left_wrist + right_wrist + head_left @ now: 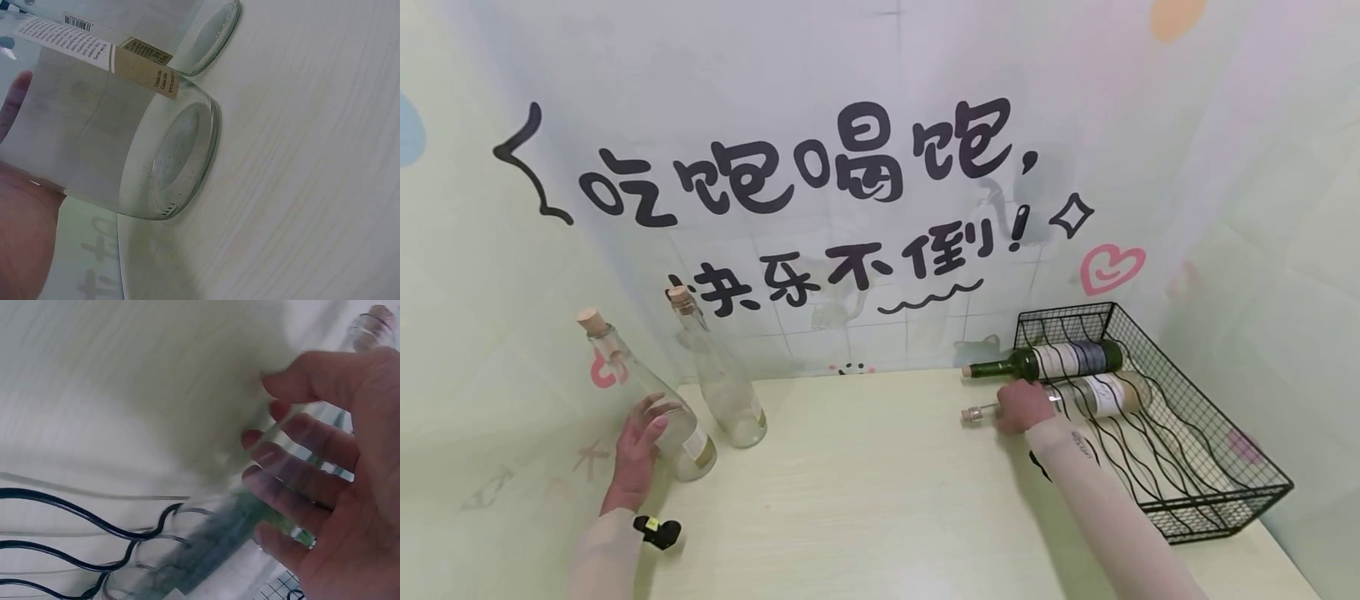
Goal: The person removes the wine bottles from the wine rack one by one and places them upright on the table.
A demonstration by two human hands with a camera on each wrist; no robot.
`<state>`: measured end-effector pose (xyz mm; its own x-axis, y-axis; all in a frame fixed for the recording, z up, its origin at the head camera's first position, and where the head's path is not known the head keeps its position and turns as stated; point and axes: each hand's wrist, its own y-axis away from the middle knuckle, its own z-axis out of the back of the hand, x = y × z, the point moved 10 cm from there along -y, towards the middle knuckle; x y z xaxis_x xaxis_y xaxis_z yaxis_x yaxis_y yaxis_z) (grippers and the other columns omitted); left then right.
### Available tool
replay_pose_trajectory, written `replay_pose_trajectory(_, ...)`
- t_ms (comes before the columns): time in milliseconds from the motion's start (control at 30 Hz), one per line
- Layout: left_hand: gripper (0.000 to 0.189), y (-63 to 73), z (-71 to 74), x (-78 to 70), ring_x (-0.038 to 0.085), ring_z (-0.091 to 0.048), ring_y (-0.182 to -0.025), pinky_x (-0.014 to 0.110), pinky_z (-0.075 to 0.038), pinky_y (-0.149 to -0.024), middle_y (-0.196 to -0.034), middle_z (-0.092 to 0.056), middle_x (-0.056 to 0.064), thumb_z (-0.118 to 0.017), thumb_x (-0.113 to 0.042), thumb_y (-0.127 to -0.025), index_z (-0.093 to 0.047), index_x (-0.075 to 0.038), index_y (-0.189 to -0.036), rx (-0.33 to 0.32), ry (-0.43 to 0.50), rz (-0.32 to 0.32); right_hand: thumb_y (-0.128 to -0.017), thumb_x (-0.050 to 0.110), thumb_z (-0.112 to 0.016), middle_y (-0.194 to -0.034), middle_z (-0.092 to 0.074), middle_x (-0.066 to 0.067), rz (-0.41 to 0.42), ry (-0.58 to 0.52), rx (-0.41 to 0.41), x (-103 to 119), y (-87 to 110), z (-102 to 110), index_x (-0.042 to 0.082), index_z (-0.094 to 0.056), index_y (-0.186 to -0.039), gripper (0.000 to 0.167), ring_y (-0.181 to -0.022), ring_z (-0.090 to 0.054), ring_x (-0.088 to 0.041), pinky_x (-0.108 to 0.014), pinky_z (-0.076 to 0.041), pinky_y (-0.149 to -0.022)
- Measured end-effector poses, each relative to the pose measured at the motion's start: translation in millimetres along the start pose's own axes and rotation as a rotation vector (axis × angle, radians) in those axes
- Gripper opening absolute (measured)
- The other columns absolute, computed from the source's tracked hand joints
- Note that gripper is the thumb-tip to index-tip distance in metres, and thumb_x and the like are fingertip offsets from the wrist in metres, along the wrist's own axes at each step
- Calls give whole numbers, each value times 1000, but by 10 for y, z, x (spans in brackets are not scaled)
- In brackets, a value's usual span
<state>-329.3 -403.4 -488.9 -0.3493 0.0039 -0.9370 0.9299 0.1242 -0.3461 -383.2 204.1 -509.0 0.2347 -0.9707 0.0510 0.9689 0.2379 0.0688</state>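
Note:
At the left of the head view, my left hand [636,457] curls round the body of a clear glass bottle [688,442] with a cork. In the left wrist view that bottle's base [169,156] meets the tabletop. Just behind it stands a second corked clear bottle [730,404]. Over on the right, my right hand [1026,407] holds the neck of a clear bottle [1108,394] with a pale label, which lies in a black wire rack [1213,500]. In the right wrist view my fingers [300,472] bend round the glass. A corked green bottle [1075,360] lies beside it.
The wire rack has mesh sides and wavy cross wires [1142,450], standing at the right of the pale wooden table [865,483]. A printed cloth backdrop [820,75] with black lettering rises behind and along both sides.

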Motion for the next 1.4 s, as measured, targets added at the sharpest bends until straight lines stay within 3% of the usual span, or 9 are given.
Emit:
replay_pose_trajectory(133,40,2,-11,-6,3,-66,-106,18,-53,-77,-125,-71,-8,-45,-5,-107,-41,-3,-147,13,19,1,-81,15,-73,-74,-69,-5,-11,30,3,-2,-10,-49,10,-64,-71,14,-72,-63,-23,-63,-49,-96)
replay_pose_trajectory(433,40,6,5,-7,2,-66,-106,17,-52,-79,-123,-71,-10,-45,-6,-107,-41,-3,-147,17,12,4,-79,16,-73,-72,-69,-5,-2,61,-13,2,-33,-82,11,-65,-71,13,-71,-65,-24,-64,-48,-100)
replay_pose_trajectory(667,39,7,18,-1,0,-65,-107,16,-51,-79,-122,-71,-14,-45,-7,-108,-43,-7,-147,15,-16,7,-77,11,-68,-63,-61,-2,47,83,-44,39,-15,-48,15,-51,-59,25,-60,-53,-19,-55,-54,-81)
replay_pose_trajectory(900,40,19,1,-31,0,-65,-107,16,-51,-79,-123,-71,-13,-44,-6,-108,-41,-4,-147,17,-10,-5,-73,9,-69,-58,-57,2,84,80,-104,35,-67,-70,17,-51,-56,26,-56,-49,-17,-46,-52,-62)
replay_pose_trajectory(1400,41,21,12,-8,0,-64,-108,17,-49,-81,-123,-70,-13,-44,-6,-107,-39,-2,-148,5,-23,1,-79,11,-71,-60,-56,1,121,57,-142,280,-114,9,13,-62,-66,16,-55,-47,-16,-42,-50,-58)
